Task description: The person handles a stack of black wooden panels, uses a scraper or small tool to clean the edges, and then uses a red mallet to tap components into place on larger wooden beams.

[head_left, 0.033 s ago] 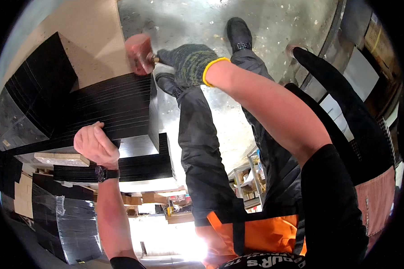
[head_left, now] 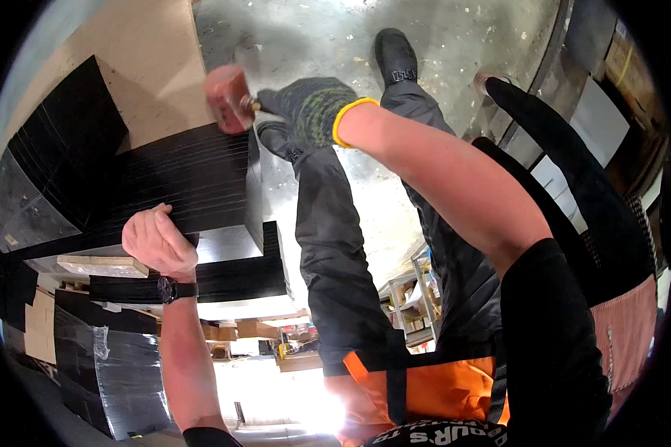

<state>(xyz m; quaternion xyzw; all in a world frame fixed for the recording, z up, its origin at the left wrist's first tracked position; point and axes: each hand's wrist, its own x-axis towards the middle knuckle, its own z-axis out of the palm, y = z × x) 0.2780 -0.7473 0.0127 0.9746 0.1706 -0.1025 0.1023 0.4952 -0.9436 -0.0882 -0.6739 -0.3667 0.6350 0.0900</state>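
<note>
A red mallet (head_left: 230, 98), slightly blurred, is in my right hand (head_left: 314, 110), whose dark patterned glove has a yellow cuff. Its fingers wrap round the handle, and the head hangs at the far right corner of a stack of black boards (head_left: 183, 167). Whether head and boards touch, I cannot tell. Bare, with a dark watch (head_left: 177, 289) on its wrist, my left hand (head_left: 160, 240) rests closed against the near edge of that stack. Nothing shows between its curled fingers.
More black boards (head_left: 71, 141) stand piled at the left, by a tan panel (head_left: 156, 45). A second black stack (head_left: 231, 272) lies nearer, below the first. At lower left is a wrapped pile (head_left: 130, 380). Another person's dark-clad leg (head_left: 540, 123) reaches in from the right over grey floor.
The mallet head has dropped slightly toward the stack's corner, with my right hand shifting a little down. My left hand stays in place.
</note>
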